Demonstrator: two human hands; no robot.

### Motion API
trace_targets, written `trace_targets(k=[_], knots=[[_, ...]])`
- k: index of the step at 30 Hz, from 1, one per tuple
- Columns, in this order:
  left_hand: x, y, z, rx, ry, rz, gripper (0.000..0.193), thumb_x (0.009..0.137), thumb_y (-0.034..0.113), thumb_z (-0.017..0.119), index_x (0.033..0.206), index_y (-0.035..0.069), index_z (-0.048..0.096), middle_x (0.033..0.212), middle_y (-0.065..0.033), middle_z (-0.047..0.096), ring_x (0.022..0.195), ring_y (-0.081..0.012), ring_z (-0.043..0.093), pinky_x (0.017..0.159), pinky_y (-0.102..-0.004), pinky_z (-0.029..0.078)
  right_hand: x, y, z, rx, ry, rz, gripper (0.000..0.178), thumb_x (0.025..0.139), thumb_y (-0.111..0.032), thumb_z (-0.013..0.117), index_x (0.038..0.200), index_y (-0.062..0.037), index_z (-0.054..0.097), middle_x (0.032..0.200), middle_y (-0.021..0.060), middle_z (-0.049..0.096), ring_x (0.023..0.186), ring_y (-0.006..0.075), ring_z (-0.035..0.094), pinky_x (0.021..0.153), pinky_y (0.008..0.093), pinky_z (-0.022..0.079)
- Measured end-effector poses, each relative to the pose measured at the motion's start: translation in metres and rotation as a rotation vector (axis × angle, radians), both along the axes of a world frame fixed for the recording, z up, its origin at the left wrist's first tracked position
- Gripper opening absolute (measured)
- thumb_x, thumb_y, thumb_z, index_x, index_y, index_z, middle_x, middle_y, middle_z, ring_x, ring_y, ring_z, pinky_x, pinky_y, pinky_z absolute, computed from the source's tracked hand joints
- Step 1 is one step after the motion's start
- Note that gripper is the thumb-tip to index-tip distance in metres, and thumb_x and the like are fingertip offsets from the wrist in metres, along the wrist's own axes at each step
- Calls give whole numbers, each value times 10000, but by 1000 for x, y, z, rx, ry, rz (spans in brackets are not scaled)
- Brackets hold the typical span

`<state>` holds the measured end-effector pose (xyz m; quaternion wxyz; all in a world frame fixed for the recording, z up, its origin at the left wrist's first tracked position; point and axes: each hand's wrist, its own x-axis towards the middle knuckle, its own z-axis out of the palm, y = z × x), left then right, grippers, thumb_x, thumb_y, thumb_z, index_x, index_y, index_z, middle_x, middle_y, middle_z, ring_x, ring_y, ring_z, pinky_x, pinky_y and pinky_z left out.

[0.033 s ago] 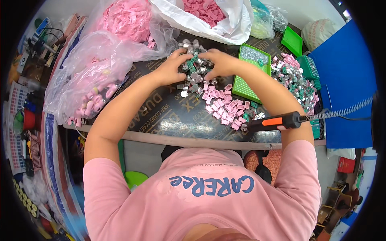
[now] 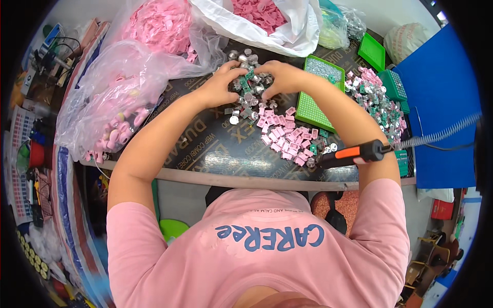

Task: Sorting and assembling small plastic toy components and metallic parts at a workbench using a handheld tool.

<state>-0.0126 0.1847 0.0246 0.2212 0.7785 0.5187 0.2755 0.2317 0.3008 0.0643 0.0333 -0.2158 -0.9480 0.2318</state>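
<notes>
At the back middle of the dark table, my two hands cup a pile of small metallic and clear parts with green circuit boards. My left hand is at the pile's left side, fingers curved and apart, fingertips touching the parts. From the right, my right hand rests against the pile, thumb and fingers spread. Neither hand grips a piece that I can make out. Small pink plastic housings lie just nearer to me, beside the pile. A green tray with small screws at its far end stands right of them.
A black and orange electric screwdriver hangs on a coiled cord by my right forearm. Bags of pink parts fill the back left, with a white sack beside them. Mixed pink and green assemblies are heaped at right, near a blue panel.
My hands stay around the pile. Only the parts between them and my right fingers have shifted slightly.
</notes>
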Motion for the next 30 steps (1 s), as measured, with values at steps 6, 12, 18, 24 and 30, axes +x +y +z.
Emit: trace_targets(k=[6,12,18,24,30], knots=[[20,3,31,-159,168,79,815,718,211,784,1462,178,453,1608,-213,254,1448,-423,345,1164,-494,341,41,10,38,-199,-14,-153,593,785,-158,834,1340,-89,635,1236,120,687,1082,201,661,960,342,533],[65,-50,47,268,670,278,630,856,261,752,1411,133,483,1559,-189,354,1451,-407,347,1046,-716,315,133,-12,37,-565,71,-213,368,917,-158,735,1251,-12,680,1176,95,725,1091,170,660,985,320,507],[129,-41,16,220,178,-309,616,858,174,743,1394,22,481,1470,-221,467,1406,-407,415,1150,-524,341,211,-46,7,-1296,743,-118,365,1036,-200,550,1274,74,591,1148,224,707,1103,339,687,992,441,534],[184,-47,-16,150,321,8,820,912,469,671,1487,-21,355,1465,-310,433,1410,-462,370,1179,-552,261,235,-112,-4,-956,1226,-210,764,897,-394,738,1453,31,433,1248,238,637,1185,366,624,1029,535,487],[185,-74,-14,249,214,-58,782,853,357,745,1470,18,407,1334,-245,506,1243,-404,497,1052,-518,386,237,-145,-14,-584,1263,-427,666,842,-349,830,1319,2,527,1158,153,661,1053,302,668,950,456,529]])
